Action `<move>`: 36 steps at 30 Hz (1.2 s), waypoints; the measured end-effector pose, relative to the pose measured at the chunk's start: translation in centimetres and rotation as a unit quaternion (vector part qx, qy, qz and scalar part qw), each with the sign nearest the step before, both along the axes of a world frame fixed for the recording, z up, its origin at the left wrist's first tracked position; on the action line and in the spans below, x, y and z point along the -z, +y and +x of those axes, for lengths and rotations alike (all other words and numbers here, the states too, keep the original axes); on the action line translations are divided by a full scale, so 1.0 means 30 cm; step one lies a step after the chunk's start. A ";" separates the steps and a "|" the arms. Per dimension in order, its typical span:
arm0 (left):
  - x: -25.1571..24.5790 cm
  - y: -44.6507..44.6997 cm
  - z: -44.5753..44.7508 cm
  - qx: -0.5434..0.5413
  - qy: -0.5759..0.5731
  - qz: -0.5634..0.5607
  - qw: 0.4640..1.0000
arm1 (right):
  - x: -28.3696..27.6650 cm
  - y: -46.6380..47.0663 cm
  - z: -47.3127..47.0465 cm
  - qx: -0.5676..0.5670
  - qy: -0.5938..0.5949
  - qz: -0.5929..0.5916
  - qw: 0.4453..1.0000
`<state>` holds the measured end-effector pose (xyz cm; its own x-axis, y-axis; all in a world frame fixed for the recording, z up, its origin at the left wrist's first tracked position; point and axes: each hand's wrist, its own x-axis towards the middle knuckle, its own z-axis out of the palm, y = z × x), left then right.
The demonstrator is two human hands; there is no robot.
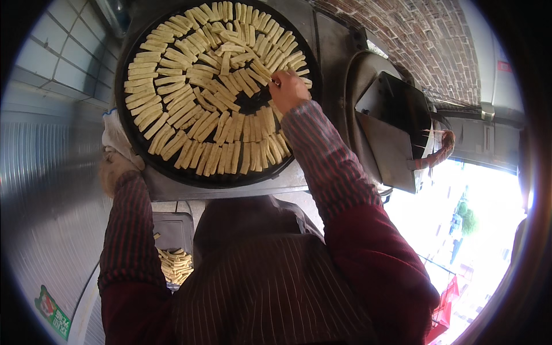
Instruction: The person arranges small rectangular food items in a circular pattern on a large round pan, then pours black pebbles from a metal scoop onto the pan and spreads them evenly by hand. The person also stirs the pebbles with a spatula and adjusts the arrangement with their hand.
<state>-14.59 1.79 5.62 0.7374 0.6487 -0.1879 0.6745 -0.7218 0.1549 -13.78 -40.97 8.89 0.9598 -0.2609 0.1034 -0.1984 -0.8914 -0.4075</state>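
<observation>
Pale dough-like strips (185,114) lie in rings on a large round black pan (207,183) before me. Toward the pan's middle some strips are piled loosely across each other. Over the right side of the pan, my right hand (290,91) has its fingers bent together at the strips. Whether a strip is between the fingertips is hidden. At the pan's left rim my left hand (116,170) grips a white cloth (118,136) that lies against the edge.
Right of the pan stands a dark metal appliance (351,99) with a flat metal scraper (388,146) on it. Below left, a dark tray (174,228) is beside a heap of more strips (176,265). A tiled wall (64,56) rises close on the left.
</observation>
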 end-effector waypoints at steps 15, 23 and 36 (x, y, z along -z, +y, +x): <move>-0.049 -0.019 0.002 0.067 0.100 0.030 0.992 | -0.026 0.175 0.403 -0.099 0.021 -0.110 0.989; -0.025 -0.015 -0.002 0.052 0.045 0.008 0.998 | -0.190 -0.212 0.190 0.075 0.012 0.146 0.986; -0.037 -0.020 -0.004 0.084 0.068 0.011 0.994 | -0.032 -0.217 0.023 0.114 0.152 0.064 0.980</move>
<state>-14.69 1.19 6.73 0.8046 0.5235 -0.2804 0.5575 -0.8285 0.0528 -13.09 -47.49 9.86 0.8569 -0.4639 -0.2249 -0.5152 -0.7559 -0.4039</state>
